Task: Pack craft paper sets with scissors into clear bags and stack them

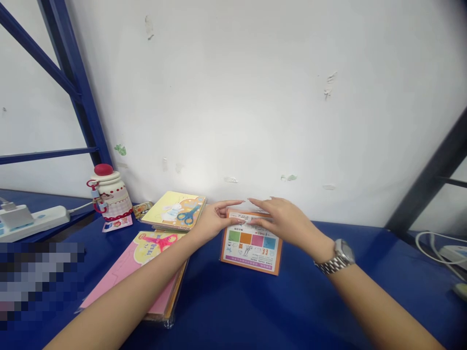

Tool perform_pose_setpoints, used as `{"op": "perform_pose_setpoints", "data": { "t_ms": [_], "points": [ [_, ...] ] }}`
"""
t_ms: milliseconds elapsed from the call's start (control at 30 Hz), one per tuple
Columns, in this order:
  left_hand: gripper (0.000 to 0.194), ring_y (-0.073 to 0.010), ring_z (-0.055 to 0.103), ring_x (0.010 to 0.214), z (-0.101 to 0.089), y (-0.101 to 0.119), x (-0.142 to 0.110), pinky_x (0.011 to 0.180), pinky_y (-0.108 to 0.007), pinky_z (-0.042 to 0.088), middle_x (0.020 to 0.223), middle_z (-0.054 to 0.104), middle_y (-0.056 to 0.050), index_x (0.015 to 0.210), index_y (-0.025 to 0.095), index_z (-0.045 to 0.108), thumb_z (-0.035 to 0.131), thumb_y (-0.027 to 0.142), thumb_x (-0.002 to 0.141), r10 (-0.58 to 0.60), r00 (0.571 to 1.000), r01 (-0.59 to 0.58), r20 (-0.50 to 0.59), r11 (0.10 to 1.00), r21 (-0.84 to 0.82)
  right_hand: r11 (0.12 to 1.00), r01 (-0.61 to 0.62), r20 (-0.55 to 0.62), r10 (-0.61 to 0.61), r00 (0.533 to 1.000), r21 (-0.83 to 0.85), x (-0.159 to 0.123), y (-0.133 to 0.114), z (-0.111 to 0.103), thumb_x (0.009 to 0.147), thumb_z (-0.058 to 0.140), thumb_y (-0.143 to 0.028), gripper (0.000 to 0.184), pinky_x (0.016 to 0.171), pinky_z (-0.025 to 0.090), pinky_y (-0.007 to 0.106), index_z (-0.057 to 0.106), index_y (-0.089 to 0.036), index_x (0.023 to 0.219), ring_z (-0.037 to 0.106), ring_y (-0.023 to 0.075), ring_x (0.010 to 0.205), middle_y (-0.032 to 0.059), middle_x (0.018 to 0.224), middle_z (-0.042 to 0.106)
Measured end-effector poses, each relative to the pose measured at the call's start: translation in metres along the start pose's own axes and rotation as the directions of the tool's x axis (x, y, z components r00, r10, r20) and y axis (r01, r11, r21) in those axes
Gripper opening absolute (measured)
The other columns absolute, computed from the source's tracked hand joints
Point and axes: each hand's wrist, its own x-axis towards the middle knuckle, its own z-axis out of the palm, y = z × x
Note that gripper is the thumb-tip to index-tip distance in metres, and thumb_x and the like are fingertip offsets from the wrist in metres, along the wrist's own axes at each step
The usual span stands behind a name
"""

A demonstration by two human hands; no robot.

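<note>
An orange-bordered pack of coloured paper lies on the blue table near the white wall. My left hand rests at the pack's upper left corner, index finger stretched out and thumb touching its top edge. My right hand, with a metal wristwatch, lies over the pack's upper right part, fingers extended and pressing on it. Neither hand lifts the pack.
A pink craft book with scissors lies by my left forearm. A yellow craft book sits behind it. A red-capped white bottle and a power strip stand at left. Cables lie at right. Blue shelf posts flank the table.
</note>
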Motion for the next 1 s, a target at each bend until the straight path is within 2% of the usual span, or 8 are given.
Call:
{"op": "perform_pose_setpoints", "data": {
  "t_ms": [133,267,400,533,667,833,900,1000],
  "points": [
    [0.052,-0.0180,0.069,0.078,0.003,0.001,0.000,0.074,-0.031,0.056,0.078,0.074,-0.001,0.114,0.019,0.063,0.077,0.019,0.064,-0.001,1.000,0.001,-0.005,1.000,0.004,1.000,-0.022,0.004,0.022,1.000,0.002,-0.002,0.008,-0.004,0.091,0.044,-0.043,0.042,0.075,0.052,0.041,0.060,-0.018,0.120,0.065,0.0276,0.091,0.0102,0.103,0.071],
    [0.048,-0.0182,0.068,0.084,0.002,-0.001,0.001,0.078,-0.031,0.055,0.090,0.074,-0.004,0.111,0.020,0.065,0.077,0.019,0.064,0.004,1.000,-0.004,-0.013,1.000,0.008,0.998,-0.053,0.012,0.053,0.999,0.026,-0.009,0.023,-0.019,0.094,0.038,-0.042,0.039,0.075,0.054,0.036,0.066,-0.022,0.112,0.066,0.0240,0.094,0.0040,0.107,0.071],
    [0.054,-0.0176,0.068,0.082,0.002,0.000,-0.001,0.076,-0.031,0.055,0.084,0.075,-0.001,0.117,0.023,0.061,0.077,0.020,0.065,0.004,1.000,-0.004,-0.009,1.000,0.017,0.999,-0.032,0.001,0.032,0.999,0.036,-0.010,0.021,-0.021,0.090,0.043,-0.049,0.048,0.084,0.052,0.036,0.053,-0.022,0.129,0.061,0.0240,0.107,0.0052,0.124,0.062],
    [0.057,-0.0161,0.068,0.075,0.004,0.004,-0.002,0.072,-0.029,0.055,0.075,0.074,0.002,0.120,0.024,0.060,0.076,0.017,0.066,-0.009,1.000,0.010,-0.009,0.999,0.037,1.000,0.028,0.009,-0.028,1.000,0.008,-0.003,0.009,-0.009,0.087,0.051,-0.049,0.060,0.084,0.050,0.043,0.041,-0.020,0.138,0.061,0.0278,0.101,0.0106,0.114,0.066],
    [0.052,-0.0163,0.068,0.076,0.004,0.004,-0.002,0.072,-0.028,0.055,0.078,0.075,0.001,0.115,0.022,0.063,0.076,0.017,0.065,-0.014,1.000,0.015,-0.028,0.998,0.055,0.999,0.028,0.017,-0.028,0.999,-0.020,-0.001,0.011,-0.004,0.092,0.044,-0.040,0.046,0.087,0.046,0.048,0.051,-0.016,0.131,0.062,0.0293,0.097,0.0128,0.106,0.070],
    [0.053,-0.0189,0.068,0.085,0.000,-0.001,0.001,0.077,-0.030,0.054,0.089,0.075,-0.001,0.115,0.023,0.063,0.077,0.021,0.064,-0.005,0.999,0.008,-0.045,0.997,0.071,1.000,-0.007,0.029,0.006,1.000,0.004,-0.008,0.028,-0.018,0.095,0.037,-0.038,0.039,0.077,0.052,0.038,0.063,-0.021,0.117,0.065,0.0240,0.092,0.0066,0.105,0.071],
    [0.053,-0.0191,0.068,0.084,-0.001,-0.002,0.001,0.076,-0.030,0.054,0.088,0.075,-0.002,0.116,0.023,0.063,0.077,0.024,0.065,0.005,0.999,-0.001,-0.047,0.997,0.084,1.000,-0.019,0.018,0.019,1.000,0.008,-0.010,0.031,-0.021,0.095,0.035,-0.041,0.041,0.076,0.053,0.037,0.063,-0.021,0.117,0.065,0.0238,0.094,0.0068,0.107,0.070],
    [0.054,-0.0183,0.068,0.080,-0.001,-0.002,0.000,0.073,-0.029,0.054,0.085,0.075,-0.001,0.117,0.023,0.062,0.077,0.026,0.065,0.016,0.999,-0.011,-0.044,0.995,0.099,1.000,-0.001,0.004,0.001,1.000,0.004,-0.008,0.027,-0.016,0.091,0.042,-0.048,0.048,0.084,0.051,0.042,0.053,-0.021,0.129,0.061,0.0268,0.102,0.0089,0.114,0.067]
  ]
}}
